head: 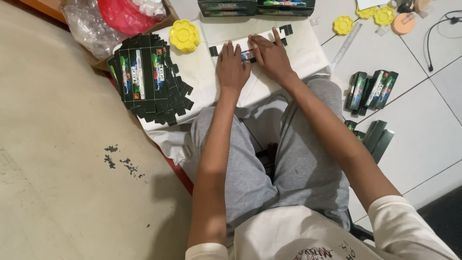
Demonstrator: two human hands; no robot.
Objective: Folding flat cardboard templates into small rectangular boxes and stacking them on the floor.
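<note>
Pressing a flat, unfolded carton (250,45) onto a white sheet (207,72) on the floor, left hand (232,67) and right hand (270,55) side by side, fingers spread, palms down; carton's long axis running left-right, beside a stack of flat cartons (147,77).

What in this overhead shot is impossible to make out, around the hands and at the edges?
- Flat carton blank, head view: its middle is covered by the left hand and right hand.
- Dark boxes: cut off by the top edge.
- Red item in a plastic bag: cut off and veiled by the bag.
- Stack of flat cartons: how many cannot be counted.
- Black cable: runs out of frame.
</note>
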